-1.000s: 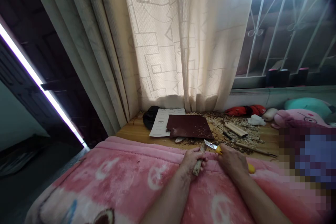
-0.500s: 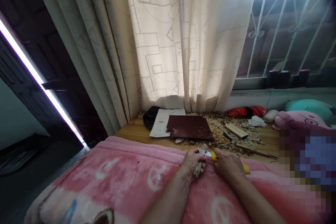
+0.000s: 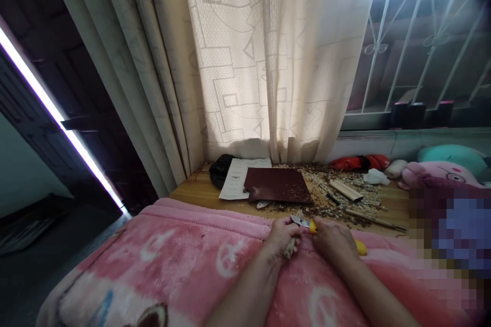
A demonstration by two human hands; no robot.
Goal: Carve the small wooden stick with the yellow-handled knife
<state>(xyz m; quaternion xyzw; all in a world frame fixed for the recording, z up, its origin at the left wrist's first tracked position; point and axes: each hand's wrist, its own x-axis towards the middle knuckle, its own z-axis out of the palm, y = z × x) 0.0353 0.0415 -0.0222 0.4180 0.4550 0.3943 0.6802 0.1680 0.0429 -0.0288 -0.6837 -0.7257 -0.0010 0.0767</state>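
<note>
My left hand [image 3: 282, 235] is closed around a short piece of wood [image 3: 290, 248], whose lower end sticks out below my fingers; the rest is hidden in the grip. My right hand [image 3: 333, 239] is wrapped round a yellow utility knife [image 3: 313, 227]. Its metal blade [image 3: 299, 221] points left and reaches to the fingers of my left hand, at the upper part of the grip. The back end of the yellow handle shows past my right hand. Both hands are over the pink blanket [image 3: 184, 245].
Wood shavings litter the wooden table [image 3: 215, 199] ahead. On it lie a dark red board [image 3: 278, 184], a printed sheet [image 3: 232, 184], a black bag [image 3: 220, 171], a pale wood piece [image 3: 346, 190], a thin stick [image 3: 372, 218] and a crumpled tissue [image 3: 376, 177]. Plush toys [image 3: 437, 173] sit at right.
The wood piece has tilted or slid slightly in my left hand: its upper end no longer shows above the blade, and less of its lower end sticks out. The blade has tilted a little.
</note>
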